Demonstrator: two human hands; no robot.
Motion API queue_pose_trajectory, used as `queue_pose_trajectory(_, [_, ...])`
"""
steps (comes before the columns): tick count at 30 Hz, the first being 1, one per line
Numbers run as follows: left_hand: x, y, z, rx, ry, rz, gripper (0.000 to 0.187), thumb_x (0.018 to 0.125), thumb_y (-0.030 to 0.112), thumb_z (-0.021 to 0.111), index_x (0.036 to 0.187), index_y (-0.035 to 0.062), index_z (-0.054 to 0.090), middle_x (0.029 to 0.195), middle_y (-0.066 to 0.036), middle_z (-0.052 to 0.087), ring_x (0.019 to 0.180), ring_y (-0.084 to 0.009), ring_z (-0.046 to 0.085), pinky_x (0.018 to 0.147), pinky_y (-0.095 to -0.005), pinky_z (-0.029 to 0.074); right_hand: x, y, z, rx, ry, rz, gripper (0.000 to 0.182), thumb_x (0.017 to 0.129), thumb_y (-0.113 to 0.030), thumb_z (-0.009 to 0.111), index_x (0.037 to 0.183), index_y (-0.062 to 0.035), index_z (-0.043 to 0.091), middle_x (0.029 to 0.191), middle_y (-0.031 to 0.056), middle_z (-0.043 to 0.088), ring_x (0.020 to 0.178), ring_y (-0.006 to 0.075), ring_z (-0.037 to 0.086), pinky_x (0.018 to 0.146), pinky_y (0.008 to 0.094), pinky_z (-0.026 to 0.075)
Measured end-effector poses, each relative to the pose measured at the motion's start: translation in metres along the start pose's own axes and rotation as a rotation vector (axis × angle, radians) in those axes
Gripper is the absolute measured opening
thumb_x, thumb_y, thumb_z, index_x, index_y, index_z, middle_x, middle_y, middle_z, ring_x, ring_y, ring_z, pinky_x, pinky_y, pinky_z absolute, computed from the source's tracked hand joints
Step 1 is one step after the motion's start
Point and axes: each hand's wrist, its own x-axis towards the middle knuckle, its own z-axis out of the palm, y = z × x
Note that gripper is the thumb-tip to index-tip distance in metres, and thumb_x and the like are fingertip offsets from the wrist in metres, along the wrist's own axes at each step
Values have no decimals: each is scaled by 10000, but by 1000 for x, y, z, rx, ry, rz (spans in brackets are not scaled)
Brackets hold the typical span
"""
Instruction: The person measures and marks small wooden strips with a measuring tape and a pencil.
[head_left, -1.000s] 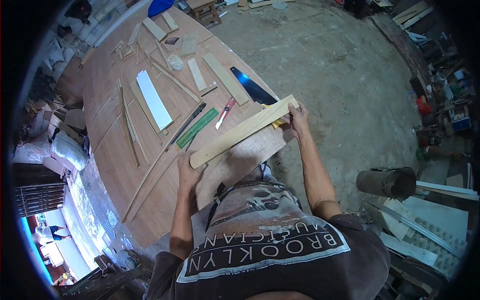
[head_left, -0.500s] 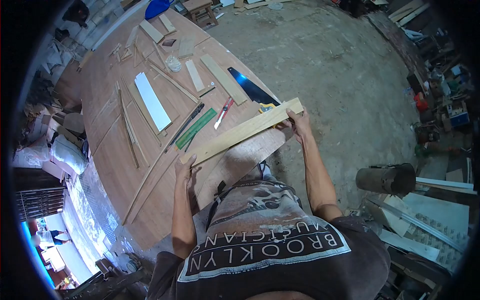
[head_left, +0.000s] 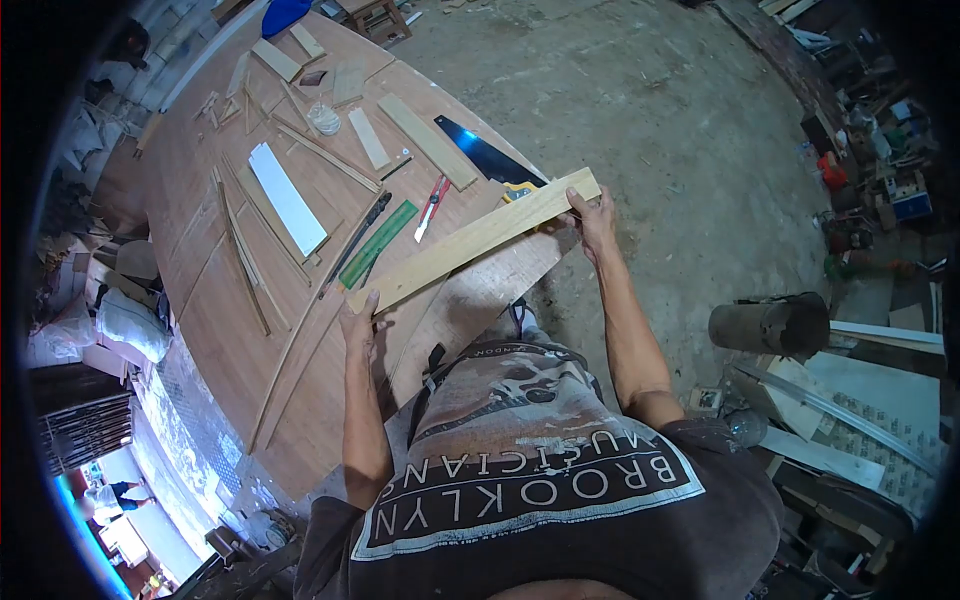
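Observation:
A pale wooden board (head_left: 470, 242) is held at both ends, slanting up to the right over the near edge of the table. My left hand (head_left: 359, 322) grips its lower left end, thumb on top. At the upper right end, my right hand (head_left: 592, 220) holds it with the thumb on the face. Beyond the board lie a green strip (head_left: 378, 244), a red utility knife (head_left: 432, 208) and a handsaw (head_left: 488, 156), whose yellow handle (head_left: 520, 190) is partly behind the board.
The plywood table (head_left: 200, 300) carries white strips (head_left: 287, 198), thin wood sticks, several short boards and a roll of string (head_left: 323, 119). A metal cylinder (head_left: 768, 326) and scrap panels (head_left: 870, 400) stand at the right. Another person (head_left: 112, 497) is far off at lower left.
The view has shifted a little, so the table items appear further left and higher. Both hands still hold the board, which has risen slightly in view.

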Motion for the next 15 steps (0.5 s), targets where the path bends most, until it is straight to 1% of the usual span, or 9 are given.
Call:
queue_pose_trajectory(3, [3,-3,-4,13,-22,-26,411,857,183,702,1191,14,531,1015,-117,654,729,-198,678,484,-262,556,0,5,-5,-41,-17,2,416,886,-128,655,1200,-5,411,1027,165,639,874,240,670,670,317,594])
queue_pose_trajectory(5, [9,-9,-8,-32,-69,21,430,893,227,662,1249,48,503,993,-80,668,730,-135,669,462,-200,528,-2,4,-5,36,17,62,433,905,-165,636,1230,1,403,1021,165,636,834,235,670,667,324,598])
queue_pose_trajectory(6, [10,-8,-10,-34,-59,16,430,893,227,662,1249,48,503,993,-80,668,730,-135,669,462,-200,528,-2,6,-8,33,10,70,433,905,-165,636,1230,1,403,1021,165,636,834,235,670,667,324,598])
queue_pose_trajectory(8, [12,-5,-14,-25,-104,71,430,907,217,641,1265,42,480,1031,-94,658,756,-150,677,498,-221,569,-1,9,-15,27,32,103,502,920,-188,619,1313,5,373,1019,167,632,789,229,666,654,330,600])
queue_pose_trajectory(9, [14,-6,-16,-27,-120,83,423,904,221,646,1253,42,488,1004,-100,664,752,-154,680,505,-229,572,1,14,-15,34,66,113,558,928,-168,604,1387,-7,332,1015,171,629,767,224,661,636,332,601])
queue_pose_trajectory(12, [19,-13,-22,40,-138,82,401,905,224,646,1226,39,494,983,-123,667,753,-174,684,521,-247,583,3,24,-21,6,38,97,565,931,-128,589,1414,-23,317,1015,172,628,771,225,662,621,328,603])
queue_pose_trajectory(13, [15,-14,-22,28,-146,22,383,900,208,653,1200,30,494,917,-124,664,687,-168,662,471,-246,546,3,28,-21,0,23,111,565,931,-128,589,1414,-23,317,1015,172,628,771,225,662,621,328,603])
queue_pose_trajectory(14, [13,-19,-26,24,-127,15,383,900,208,653,1200,30,494,917,-124,664,687,-168,662,471,-246,546,3,32,-22,-7,1,124,549,930,-105,580,1408,-24,322,1010,174,629,762,224,663,617,325,604])
queue_pose_trajectory(15, [12,-31,-32,12,-99,-76,386,893,193,663,1195,26,491,884,-116,656,654,-156,641,457,-244,522,2,36,-21,-14,-22,138,535,930,-82,570,1402,-24,328,1004,175,630,753,224,665,614,323,606])
